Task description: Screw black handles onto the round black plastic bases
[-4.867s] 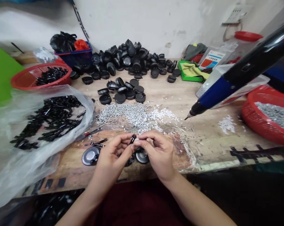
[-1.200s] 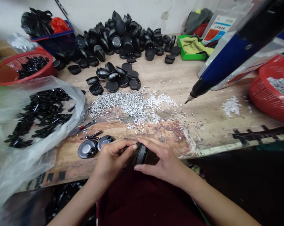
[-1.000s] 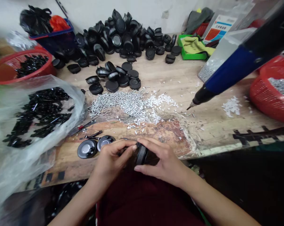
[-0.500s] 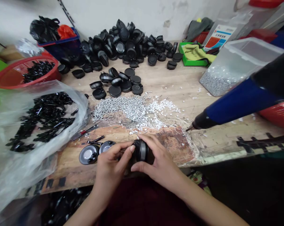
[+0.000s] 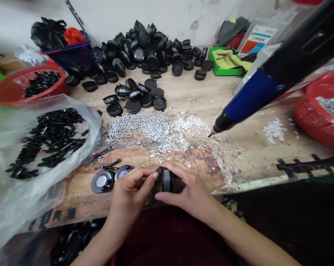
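Left of our fingers lie two black discs point(image 5: 102, 181) on the worn wooden worktop point(image 5: 189, 98). Our left hand point(image 5: 129, 194) and right hand point(image 5: 186, 188) close their fingers on a ribbed black plastic cap point(image 5: 167, 180), which looks light and stiff, best held by its ribbed rim. Right of the fingers hangs a blue electric screwdriver point(image 5: 252, 99).
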Demonstrator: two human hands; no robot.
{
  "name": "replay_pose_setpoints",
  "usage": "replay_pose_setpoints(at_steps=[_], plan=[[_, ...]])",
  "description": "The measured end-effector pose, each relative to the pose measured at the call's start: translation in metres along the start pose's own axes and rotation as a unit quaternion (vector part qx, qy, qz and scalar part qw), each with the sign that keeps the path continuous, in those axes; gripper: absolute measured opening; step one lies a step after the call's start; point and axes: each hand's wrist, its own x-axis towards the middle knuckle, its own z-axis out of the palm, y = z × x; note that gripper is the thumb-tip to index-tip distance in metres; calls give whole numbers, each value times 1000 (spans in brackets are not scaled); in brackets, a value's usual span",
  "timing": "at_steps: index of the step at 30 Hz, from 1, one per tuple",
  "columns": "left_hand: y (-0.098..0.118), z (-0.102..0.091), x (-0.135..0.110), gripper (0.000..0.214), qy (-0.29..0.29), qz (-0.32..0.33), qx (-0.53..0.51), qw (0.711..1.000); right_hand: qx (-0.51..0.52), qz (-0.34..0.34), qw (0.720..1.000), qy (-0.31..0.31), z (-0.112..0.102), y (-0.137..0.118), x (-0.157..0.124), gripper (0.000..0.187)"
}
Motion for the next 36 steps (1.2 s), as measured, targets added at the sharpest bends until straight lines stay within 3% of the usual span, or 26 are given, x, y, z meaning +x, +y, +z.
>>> replay_pose_setpoints(at_steps=[5,9,13,17,21,23,25,27,29,32,36], plan=[[2,2,-1,10,-3,-3,11,1000,-6,0,1000,-1,-3,-1,-2,53],[3,-1,-2,12,-14,-55,-15,998,-13,15,1000,-3,-4,1,-2,58],[4,-4,1,16,11,-79,-26,996,-61,61,995,42,0,1,0,71],[-1,-1,1,20,41,-69,4,997,-56,94,993,46,8,0,8,46],[-4,-7,7,23,-26,-46,48,997,-34,95,993,58,11,8,19,35],[-4,-19,18,24,-43,-30,101,993,3,100,991,84,8,16,24,34],[-4,-35,36,27,-14,-22,190,981,59,116,986,106,3,22,29,35],[-6,-48,58,25,20,-29,305,952,115,143,976,114,-2,27,34,36],[-9,-55,79,21,-13,-20,378,925,158,166,967,115,-5,30,38,36],[-12,-51,102,21,-66,35,418,905,199,175,957,116,-4,33,42,35],[-13,-31,119,20,-113,82,414,899,228,169,953,106,-1,37,41,36]])
